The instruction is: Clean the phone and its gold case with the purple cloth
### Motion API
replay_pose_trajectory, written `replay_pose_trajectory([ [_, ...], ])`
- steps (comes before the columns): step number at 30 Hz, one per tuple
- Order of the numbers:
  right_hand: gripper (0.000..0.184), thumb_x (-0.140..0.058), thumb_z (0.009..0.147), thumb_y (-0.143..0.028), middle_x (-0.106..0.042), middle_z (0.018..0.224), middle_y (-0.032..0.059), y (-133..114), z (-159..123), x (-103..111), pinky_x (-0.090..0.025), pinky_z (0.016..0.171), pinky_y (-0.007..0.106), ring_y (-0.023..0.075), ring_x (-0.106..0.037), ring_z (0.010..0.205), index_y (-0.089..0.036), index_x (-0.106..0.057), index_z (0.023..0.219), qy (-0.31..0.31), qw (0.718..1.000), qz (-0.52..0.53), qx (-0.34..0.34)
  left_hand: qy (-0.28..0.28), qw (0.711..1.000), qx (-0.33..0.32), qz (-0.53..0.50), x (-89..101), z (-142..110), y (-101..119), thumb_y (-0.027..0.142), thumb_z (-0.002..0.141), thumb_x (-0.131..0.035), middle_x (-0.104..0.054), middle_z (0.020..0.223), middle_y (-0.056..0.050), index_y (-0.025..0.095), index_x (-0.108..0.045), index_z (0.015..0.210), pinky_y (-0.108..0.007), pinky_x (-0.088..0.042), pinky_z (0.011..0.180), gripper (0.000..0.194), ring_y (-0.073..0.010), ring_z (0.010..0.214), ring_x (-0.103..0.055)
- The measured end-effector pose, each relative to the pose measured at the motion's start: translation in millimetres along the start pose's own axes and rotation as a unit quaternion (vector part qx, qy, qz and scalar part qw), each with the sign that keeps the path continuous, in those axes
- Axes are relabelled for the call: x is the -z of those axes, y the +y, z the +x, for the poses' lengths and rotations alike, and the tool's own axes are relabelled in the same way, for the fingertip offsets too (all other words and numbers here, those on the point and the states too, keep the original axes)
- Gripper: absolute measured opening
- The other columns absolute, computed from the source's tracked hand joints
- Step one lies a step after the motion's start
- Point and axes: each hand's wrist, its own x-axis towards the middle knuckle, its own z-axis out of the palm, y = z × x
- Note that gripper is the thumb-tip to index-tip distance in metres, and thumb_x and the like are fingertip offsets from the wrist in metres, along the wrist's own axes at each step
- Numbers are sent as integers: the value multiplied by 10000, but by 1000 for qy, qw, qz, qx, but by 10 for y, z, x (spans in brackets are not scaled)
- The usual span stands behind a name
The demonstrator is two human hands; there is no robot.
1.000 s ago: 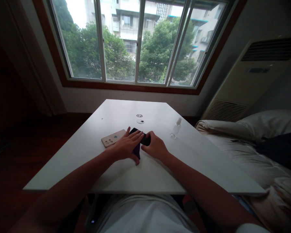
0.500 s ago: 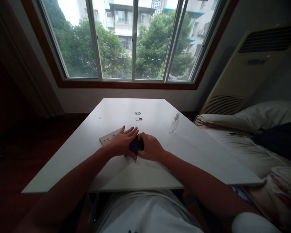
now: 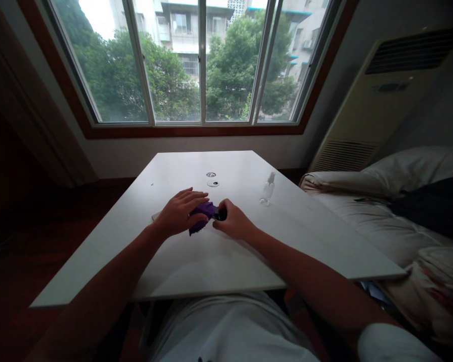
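Note:
My left hand [image 3: 176, 212] is closed over a crumpled purple cloth [image 3: 199, 227], its thumb across the cloth and its other fingers stretched above. To its right, my right hand [image 3: 234, 219] grips what looks like a pair of dark sunglasses [image 3: 221, 215] between thumb and fingers. The cloth touches the left end of the glossy dark piece, and both hands cover much of it. Beneath my left hand lies a flat beige item [image 3: 155, 216], of which only an edge shows.
A clear spray bottle [image 3: 267, 189] stands on the white table [image 3: 249, 269], right of my hands. Two round black-and-white decals [image 3: 213, 184] show further back on the tabletop. A cushioned sofa [image 3: 335, 196] borders the table's right side, and a window lies beyond the far edge.
My left hand has shifted left and slightly up, showing more purple cloth and covering most of the beige item. The right hand has moved slightly up. The camera view has shifted a little.

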Motion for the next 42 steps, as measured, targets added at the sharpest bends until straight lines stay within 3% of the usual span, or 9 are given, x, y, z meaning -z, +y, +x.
replay_pose_trajectory([
  [4,477,-754,665,-488,-602,811,-19,74,60,39,-399,622,281,158,-519,704,-210,-513,969,17,999,30,-25,-22,1000,2,-2,-75,2,1,481,904,-696,-655,1323,-96,217,-638,1243,-512,-373,1173,434,-248,1247,-601],
  [7,466,-754,647,-460,-603,806,-20,111,89,42,-399,616,278,159,-520,702,-206,-524,963,19,998,39,-41,-47,999,2,-12,-117,4,0,437,894,-719,-656,1319,-84,232,-626,1256,-530,-348,1187,426,-247,1267,-586],
  [11,450,-759,631,-420,-600,794,-23,179,123,34,-395,602,273,155,-512,688,-207,-529,954,17,997,45,-54,-75,997,10,-12,-115,4,20,234,971,-557,-638,1359,-64,249,-608,1310,-531,-319,1208,343,-224,1300,-565],
  [15,473,-773,624,-425,-596,781,-31,241,154,34,-392,598,270,149,-501,679,-212,-516,958,19,997,51,-55,-83,996,15,-9,-112,-1,39,81,918,-442,-606,1414,-54,236,-589,1351,-527,-280,1232,483,-208,1365,-514],
  [23,524,-780,643,-478,-614,821,-20,150,102,45,-400,619,274,160,-531,710,-210,-517,1009,-5,999,36,-38,-74,997,4,10,-168,13,40,304,1020,-517,-670,1321,-63,225,-635,1270,-496,-363,1181,287,-213,1239,-613],
  [30,452,-749,676,-408,-636,852,-14,8,-18,-43,-381,604,264,165,-558,711,-231,-492,1002,-27,1000,-8,3,-128,990,-13,61,-320,10,63,355,979,-611,-631,1387,-103,182,-569,1369,-478,-430,1120,429,-267,1256,-609],
  [35,516,-772,685,-458,-658,890,-4,-106,-107,-60,-357,612,267,170,-566,711,-245,-475,1050,-20,996,-79,36,-171,981,20,91,-367,-22,71,391,932,-674,-578,1446,-138,176,-505,1440,-526,-385,1149,577,-304,1293,-585],
  [39,562,-769,697,-516,-677,936,19,-128,-94,-15,-358,613,273,193,-595,736,-248,-466,1087,-15,994,-106,23,-169,981,28,88,-356,-49,24,472,938,-647,-506,1513,-146,181,-436,1505,-534,-310,1203,671,-303,1388,-500],
  [42,637,-784,682,-436,-688,992,40,-72,-39,40,-390,642,280,215,-628,781,-250,-451,1193,-9,993,-115,8,-166,982,23,83,-331,-55,-3,531,942,-618,-456,1547,-153,179,-397,1536,-531,-255,1233,725,-292,1439,-437],
])
